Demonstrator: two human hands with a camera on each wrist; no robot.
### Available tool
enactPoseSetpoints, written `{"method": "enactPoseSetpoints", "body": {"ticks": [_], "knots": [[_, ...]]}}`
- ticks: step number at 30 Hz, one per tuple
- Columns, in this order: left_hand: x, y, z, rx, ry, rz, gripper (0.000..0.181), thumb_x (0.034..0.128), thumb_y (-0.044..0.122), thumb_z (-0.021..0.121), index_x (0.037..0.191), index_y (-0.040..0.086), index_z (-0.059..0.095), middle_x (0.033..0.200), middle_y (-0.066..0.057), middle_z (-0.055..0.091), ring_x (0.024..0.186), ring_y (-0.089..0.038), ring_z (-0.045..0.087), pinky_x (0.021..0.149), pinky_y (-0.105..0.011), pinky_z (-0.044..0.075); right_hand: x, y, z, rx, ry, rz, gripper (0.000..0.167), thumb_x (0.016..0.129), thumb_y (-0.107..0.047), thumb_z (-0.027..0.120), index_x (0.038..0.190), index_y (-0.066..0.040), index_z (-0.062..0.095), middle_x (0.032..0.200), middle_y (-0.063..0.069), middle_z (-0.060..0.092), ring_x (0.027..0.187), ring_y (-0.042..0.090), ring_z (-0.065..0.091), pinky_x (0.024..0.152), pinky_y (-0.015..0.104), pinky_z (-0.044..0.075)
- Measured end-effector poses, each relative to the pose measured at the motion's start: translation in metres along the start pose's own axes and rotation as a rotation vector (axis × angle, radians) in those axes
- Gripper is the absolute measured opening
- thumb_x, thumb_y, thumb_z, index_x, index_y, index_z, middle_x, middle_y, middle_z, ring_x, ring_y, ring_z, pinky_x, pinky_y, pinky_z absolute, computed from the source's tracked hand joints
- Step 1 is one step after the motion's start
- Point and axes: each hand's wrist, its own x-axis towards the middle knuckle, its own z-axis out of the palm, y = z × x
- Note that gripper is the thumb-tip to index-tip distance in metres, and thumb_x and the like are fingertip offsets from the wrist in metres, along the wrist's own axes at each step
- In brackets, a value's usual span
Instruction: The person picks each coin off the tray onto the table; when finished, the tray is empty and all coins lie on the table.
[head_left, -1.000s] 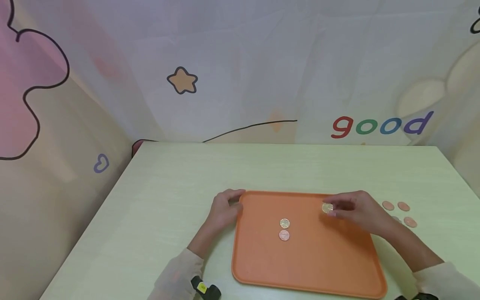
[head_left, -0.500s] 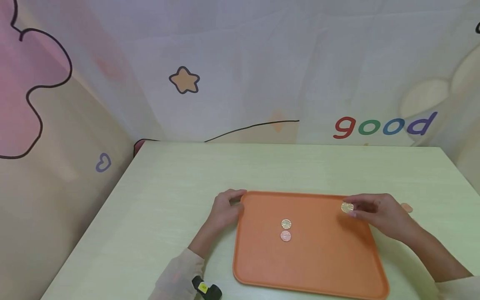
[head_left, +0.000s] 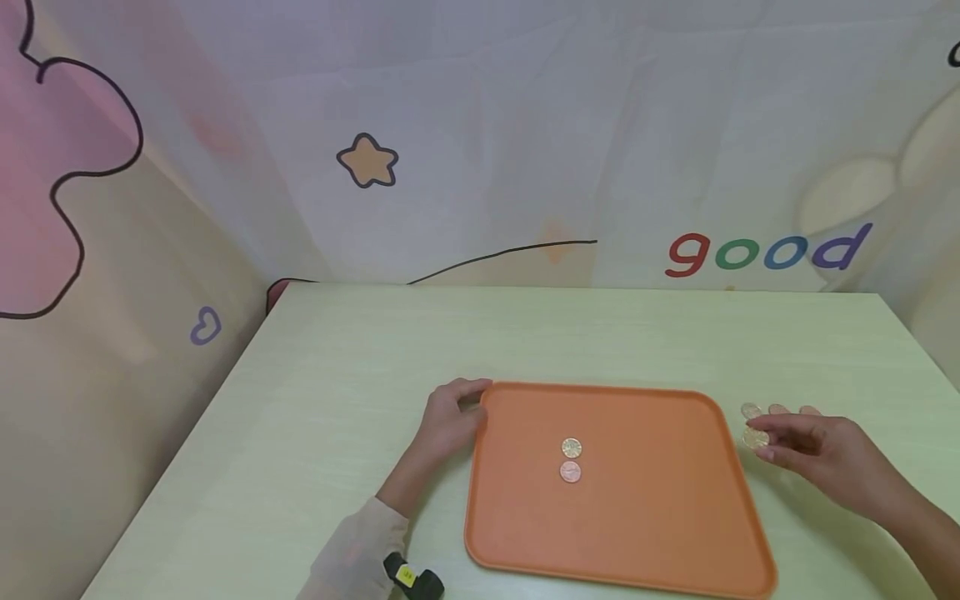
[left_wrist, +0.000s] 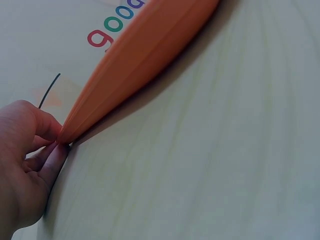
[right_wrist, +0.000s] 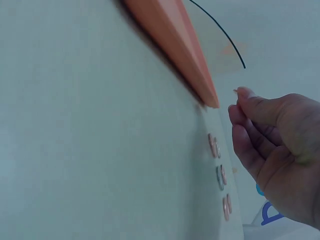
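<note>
A gold-coloured coin (head_left: 756, 438) is pinched between thumb and fingers of my right hand (head_left: 843, 462), held above the table just right of the orange tray (head_left: 645, 517). The right wrist view shows only a thin edge of it at the fingertips. At the tray's far left corner, my left hand (head_left: 448, 421) grips the rim between thumb and fingers. Inside the tray lie a gold coin (head_left: 572, 448) and, just nearer, a pinkish copper coin (head_left: 571, 472).
Several loose coins lie on the pale table (head_left: 337, 392) right of the tray, in copper and silver tones, including a copper coin (right_wrist: 226, 209). My right hand partly hides them in the head view. A printed cloth backdrop (head_left: 480, 150) stands behind the table.
My right hand has moved right with the gold coin, from over the tray to above the table near the loose coins. The left hand and the two tray coins stay put.
</note>
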Motion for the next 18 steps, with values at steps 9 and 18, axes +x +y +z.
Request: {"method": "enactPoseSetpoints", "body": {"ticks": [9,18], "knots": [[-0.002,0.001,-0.001,-0.004,-0.015,-0.013,0.052,0.0817,-0.003,0.054,0.133,0.0,0.066,0.121,-0.015,0.07,0.119,-0.032,0.065,0.101,-0.046,0.051,-0.019,0.014,0.001,-0.198,-0.016,0.045,0.027,0.077,0.007,0.078,0.103,0.003,0.076,0.073,-0.022,0.055,0.066,-0.007,0.044,0.054,0.017,0.038],[-0.001,0.002,0.001,-0.007,0.004,-0.019,0.051,0.0815,-0.004,0.054,0.131,0.001,0.067,0.119,-0.016,0.071,0.118,-0.032,0.065,0.102,-0.047,0.051,-0.03,0.028,0.001,-0.153,-0.002,0.012,0.024,0.072,0.009,0.08,0.093,-0.001,0.075,0.073,-0.023,0.051,0.065,-0.005,0.042,0.054,0.018,0.035]]}}
